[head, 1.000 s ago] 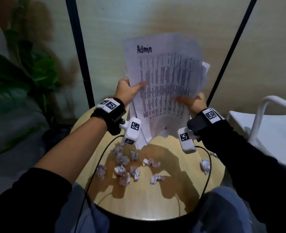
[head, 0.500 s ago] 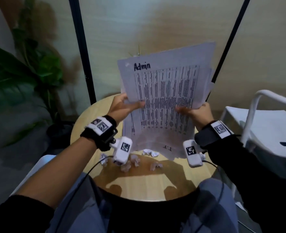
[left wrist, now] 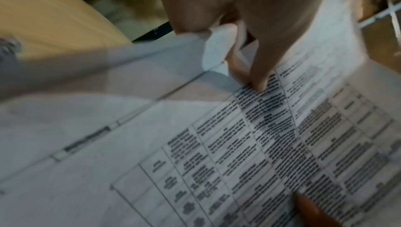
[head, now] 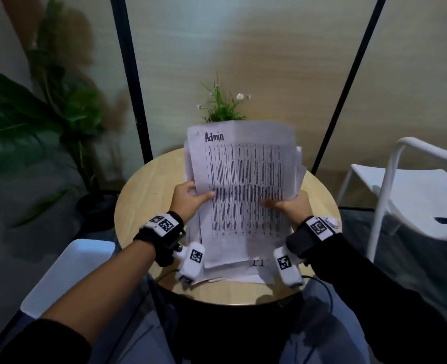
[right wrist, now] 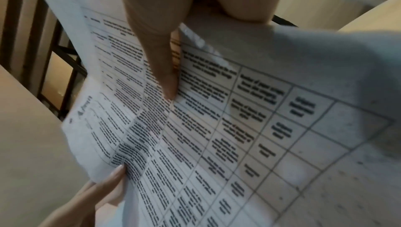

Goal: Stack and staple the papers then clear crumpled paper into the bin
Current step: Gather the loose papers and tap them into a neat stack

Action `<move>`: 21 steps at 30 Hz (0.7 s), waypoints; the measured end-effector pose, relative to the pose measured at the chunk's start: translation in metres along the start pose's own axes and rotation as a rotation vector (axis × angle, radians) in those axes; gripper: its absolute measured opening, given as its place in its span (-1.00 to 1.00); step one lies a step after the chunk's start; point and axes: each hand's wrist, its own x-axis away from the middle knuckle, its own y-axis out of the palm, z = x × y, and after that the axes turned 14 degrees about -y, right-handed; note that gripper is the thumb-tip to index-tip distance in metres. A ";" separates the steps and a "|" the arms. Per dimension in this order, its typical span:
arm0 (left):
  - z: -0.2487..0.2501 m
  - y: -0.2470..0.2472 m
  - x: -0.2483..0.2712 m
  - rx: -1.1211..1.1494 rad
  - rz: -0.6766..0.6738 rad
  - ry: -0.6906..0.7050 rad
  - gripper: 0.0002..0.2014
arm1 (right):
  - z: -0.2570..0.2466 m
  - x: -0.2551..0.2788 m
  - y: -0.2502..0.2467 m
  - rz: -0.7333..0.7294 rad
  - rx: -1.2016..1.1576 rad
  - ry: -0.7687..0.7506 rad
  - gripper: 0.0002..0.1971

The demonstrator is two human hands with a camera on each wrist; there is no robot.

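Over the round wooden table (head: 143,195), the left hand (head: 188,198) and right hand (head: 293,206) each pinch a side edge of the printed papers (head: 243,195), thumbs on top. The sheets look unevenly gathered; squaring, stapling and binning crumpled paper seemingly remain.

Matt printed papers (head: 243,190), wooden table (head: 149,195)
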 end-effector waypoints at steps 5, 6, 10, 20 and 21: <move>0.020 -0.004 -0.006 0.095 0.030 0.034 -0.65 | -0.013 -0.007 -0.001 0.030 -0.003 -0.077 -0.62; 0.018 -0.004 -0.004 0.093 0.016 0.026 -0.64 | -0.011 -0.004 -0.001 0.019 0.023 -0.074 -0.58; 0.012 -0.002 0.000 0.065 -0.037 -0.004 -0.63 | -0.006 0.003 0.003 0.034 0.050 -0.025 -0.52; 0.055 -0.013 0.021 0.088 -0.092 0.145 -0.67 | -0.057 0.004 0.002 0.136 -0.123 -0.237 -0.64; 0.052 -0.017 0.024 0.109 -0.106 0.137 -0.64 | -0.058 0.007 -0.001 0.123 -0.122 -0.258 -0.61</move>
